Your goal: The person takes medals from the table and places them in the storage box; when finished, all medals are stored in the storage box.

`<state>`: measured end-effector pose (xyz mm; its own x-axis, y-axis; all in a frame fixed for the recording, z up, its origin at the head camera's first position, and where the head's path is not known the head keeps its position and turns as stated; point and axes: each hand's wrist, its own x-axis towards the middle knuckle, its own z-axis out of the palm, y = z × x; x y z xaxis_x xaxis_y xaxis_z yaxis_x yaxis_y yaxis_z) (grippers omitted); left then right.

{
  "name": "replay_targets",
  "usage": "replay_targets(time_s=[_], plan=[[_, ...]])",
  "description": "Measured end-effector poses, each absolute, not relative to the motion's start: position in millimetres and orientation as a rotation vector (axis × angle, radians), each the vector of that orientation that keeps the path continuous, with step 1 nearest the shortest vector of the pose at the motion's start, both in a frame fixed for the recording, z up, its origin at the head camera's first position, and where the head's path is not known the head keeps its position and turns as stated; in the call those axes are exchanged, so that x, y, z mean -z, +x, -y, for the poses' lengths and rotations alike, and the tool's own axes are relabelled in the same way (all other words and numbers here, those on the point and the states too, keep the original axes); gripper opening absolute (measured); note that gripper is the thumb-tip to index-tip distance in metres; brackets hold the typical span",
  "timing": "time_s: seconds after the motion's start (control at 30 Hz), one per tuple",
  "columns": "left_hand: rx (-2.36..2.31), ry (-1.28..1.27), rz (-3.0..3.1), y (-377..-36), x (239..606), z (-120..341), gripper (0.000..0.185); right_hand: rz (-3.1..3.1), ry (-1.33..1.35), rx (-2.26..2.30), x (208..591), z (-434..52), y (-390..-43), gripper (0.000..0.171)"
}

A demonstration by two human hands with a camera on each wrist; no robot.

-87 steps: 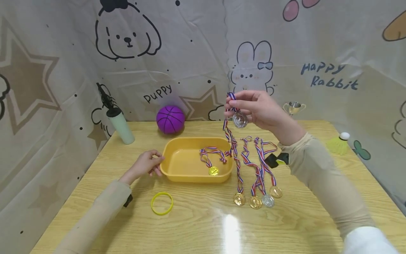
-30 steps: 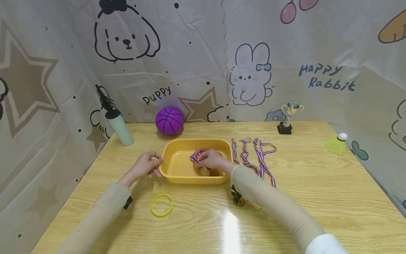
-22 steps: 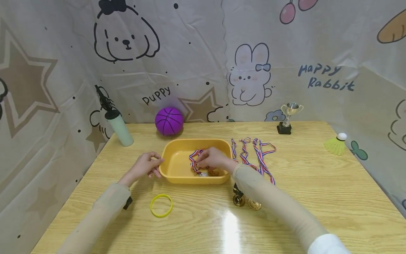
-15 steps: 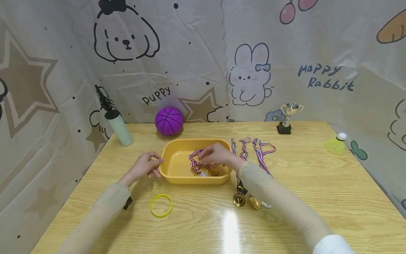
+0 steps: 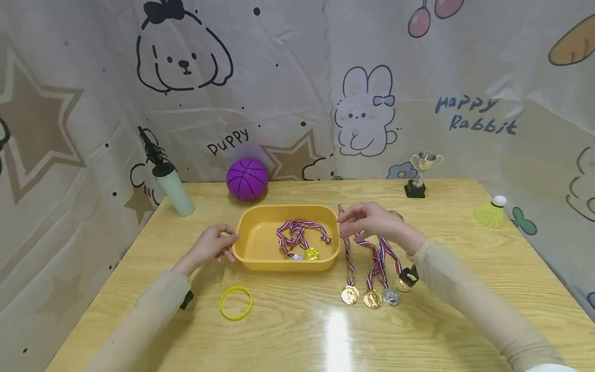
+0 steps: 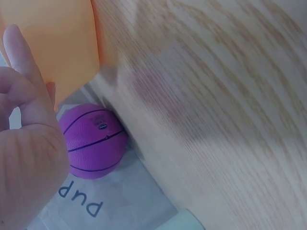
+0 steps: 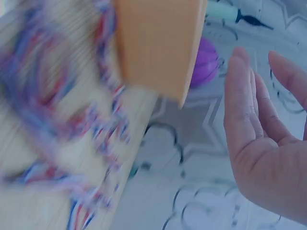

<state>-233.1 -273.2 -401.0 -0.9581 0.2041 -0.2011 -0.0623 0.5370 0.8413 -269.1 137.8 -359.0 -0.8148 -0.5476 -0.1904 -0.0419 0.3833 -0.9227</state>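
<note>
Reading the head view from left to right, we first meet a pale green bottle (image 5: 173,187) standing at the upper left of the table (image 5: 465,289), with a purple ball (image 5: 247,179) beside it against the backdrop, and a yellow wristband (image 5: 236,303) lying flat at lower left. Our left hand (image 5: 211,247) rests against the left wall of the orange tray (image 5: 241,250), its fingers curled onto the rim, a hold that we judge steadies the tray. Inside the tray, at centre frame, lie two medals (image 5: 304,254), one gold and one silver, their red, white and blue ribbons heaped in loose loops above them. Just right of the tray, our right hand (image 5: 372,222) hovers over the upper ends of the medals on the table (image 5: 372,297); its fingers are loosely spread and hold nothing, as the right wrist view confirms. These four medals lie in a row, ribbons stretched towards the backdrop and discs nearest us, so each can be taken singly; three discs look gold and one silver. Further right stand a small trophy (image 5: 420,175) and, near the right edge, a shuttlecock (image 5: 492,211).
</note>
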Motion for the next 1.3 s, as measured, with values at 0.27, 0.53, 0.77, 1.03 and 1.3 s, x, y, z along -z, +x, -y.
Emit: replay_targets(time_s=[0.27, 0.53, 0.77, 1.03, 1.3], plan=[[-1.385, 0.086, -2.503, -231, 400, 275, 0.036, -2.243, -0.338, 1.404, 388, -200, -261, 0.051], [-1.405, 0.091, -2.48, -231, 400, 275, 0.039, -2.327, -0.176, 1.355, 412, -230, -248, 0.054], [-1.404, 0.086, -2.479, -231, 400, 273, 0.039, -2.335, -0.09, 1.25, 422, -233, -240, 0.046], [-1.407, 0.095, -2.472, -231, 399, 273, 0.038, -2.403, -0.048, 1.176, 425, -229, -238, 0.03], [-1.394, 0.089, -2.486, -231, 398, 271, 0.039, -2.445, -0.045, 1.145, 430, -229, -240, 0.015]])
